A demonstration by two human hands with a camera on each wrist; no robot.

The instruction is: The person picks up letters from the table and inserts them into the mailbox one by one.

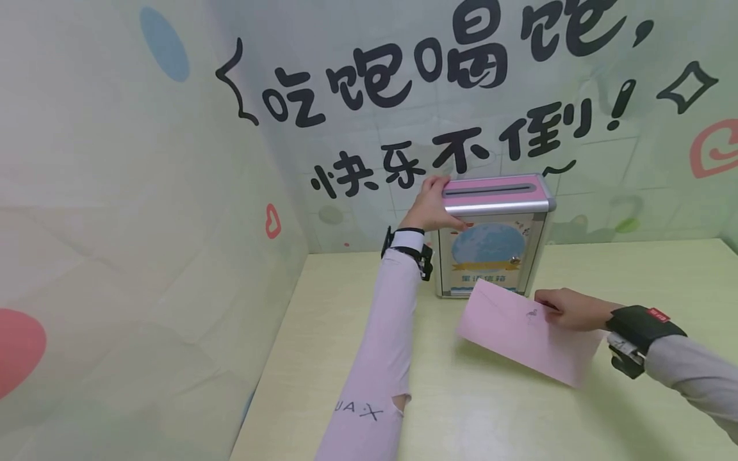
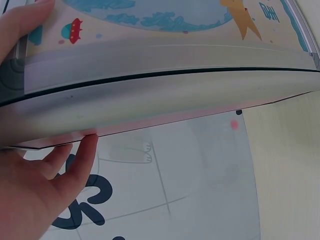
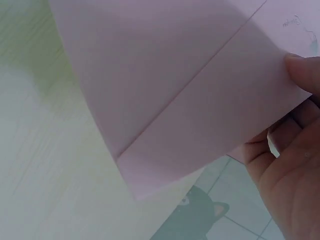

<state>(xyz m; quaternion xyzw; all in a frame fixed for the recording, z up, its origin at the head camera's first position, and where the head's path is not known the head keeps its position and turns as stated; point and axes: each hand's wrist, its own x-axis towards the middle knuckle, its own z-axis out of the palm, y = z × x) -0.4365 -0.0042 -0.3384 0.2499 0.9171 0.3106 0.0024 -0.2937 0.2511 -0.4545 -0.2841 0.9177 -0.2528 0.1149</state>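
A small metal letter box (image 1: 492,246) with a pink slotted lid (image 1: 496,189) stands on the pale table (image 1: 357,333) against the back wall. My left hand (image 1: 434,205) grips the lid's left end, thumb on the front and fingers over the top; the left wrist view shows the lid's edge (image 2: 160,95) close up with my left hand (image 2: 40,190) wrapped round it. My right hand (image 1: 567,309) pinches a pink envelope (image 1: 527,333) by its right edge, held just above the table in front of the box. The pink envelope (image 3: 200,90) fills the right wrist view, thumb on top.
Pale green printed walls with black lettering (image 1: 438,83) enclose the table at the back and left. The table runs wide to the right of the box (image 1: 651,269) and toward me (image 1: 490,422).
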